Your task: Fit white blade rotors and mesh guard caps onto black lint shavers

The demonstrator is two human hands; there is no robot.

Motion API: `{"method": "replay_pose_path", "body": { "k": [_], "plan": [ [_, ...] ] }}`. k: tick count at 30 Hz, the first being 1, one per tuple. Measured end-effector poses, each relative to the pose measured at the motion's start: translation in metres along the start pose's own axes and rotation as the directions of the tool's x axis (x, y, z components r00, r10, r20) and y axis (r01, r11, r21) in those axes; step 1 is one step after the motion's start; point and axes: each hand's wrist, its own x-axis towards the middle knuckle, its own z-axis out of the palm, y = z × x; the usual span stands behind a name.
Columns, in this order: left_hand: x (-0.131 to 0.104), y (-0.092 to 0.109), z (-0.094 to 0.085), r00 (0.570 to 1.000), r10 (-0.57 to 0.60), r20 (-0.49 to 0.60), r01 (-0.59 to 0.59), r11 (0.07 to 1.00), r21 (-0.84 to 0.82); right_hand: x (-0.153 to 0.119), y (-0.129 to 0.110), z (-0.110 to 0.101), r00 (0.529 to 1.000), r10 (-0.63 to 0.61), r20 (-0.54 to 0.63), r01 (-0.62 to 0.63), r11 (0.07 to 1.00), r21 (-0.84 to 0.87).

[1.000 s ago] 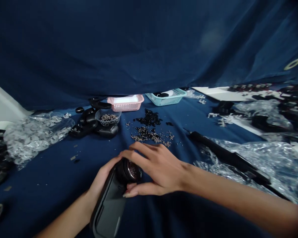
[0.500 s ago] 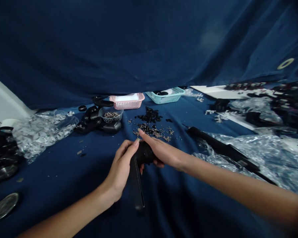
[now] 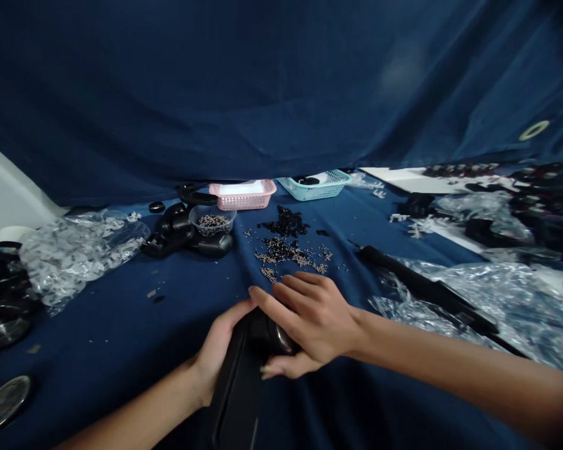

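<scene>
A black plastic housing with a long flat handle (image 3: pixel 239 390) and a rounded, glossy end is between my two hands, low in the middle of the view. My left hand (image 3: pixel 219 350) wraps its far left side, fingers mostly hidden behind it. Over the rounded end lies my right hand (image 3: pixel 309 319), fingers curled across the top and thumb pressed on the near side. Just beyond my hands, small screws (image 3: pixel 286 253) are scattered on the blue cloth (image 3: pixel 169 337), beside a heap of small black parts (image 3: pixel 287 222).
To the right lies a black electric screwdriver (image 3: pixel 417 278) with a cord, on clear plastic bags (image 3: pixel 507 300). Behind are a pink basket (image 3: pixel 246 199), a teal basket (image 3: pixel 321 189) and a bowl of screws (image 3: pixel 212 220). Black housings (image 3: pixel 176 228) and bagged pale parts (image 3: pixel 82 250) lie left.
The black housing has come closer to me and turned, its handle now pointing down toward me. My right hand has moved from its side to over its rounded end.
</scene>
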Motion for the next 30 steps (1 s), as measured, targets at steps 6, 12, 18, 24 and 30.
{"method": "replay_pose_path", "body": {
  "k": [6,12,18,24,30],
  "plan": [
    [0.008,-0.001,0.009,0.994,0.105,-0.011,-0.105,0.994,0.004,-0.003,0.009,0.017,0.995,0.096,0.026,-0.098,0.989,0.112],
    [0.013,-0.008,0.007,0.987,0.161,-0.004,-0.16,0.986,0.049,-0.01,0.01,0.023,0.975,0.175,0.134,-0.202,0.953,0.226],
    [0.016,-0.005,0.009,0.976,0.217,-0.038,-0.214,0.975,0.054,-0.005,0.011,0.018,0.953,0.221,0.209,-0.276,0.917,0.289],
    [0.022,0.009,0.007,0.961,0.266,-0.07,-0.268,0.963,-0.019,-0.01,0.01,0.01,0.883,0.444,0.156,-0.467,0.789,0.399],
    [0.029,0.014,-0.003,0.991,0.098,-0.093,-0.108,0.989,-0.1,-0.024,0.004,0.014,0.822,0.558,0.115,-0.518,0.647,0.559]
  ]
}}
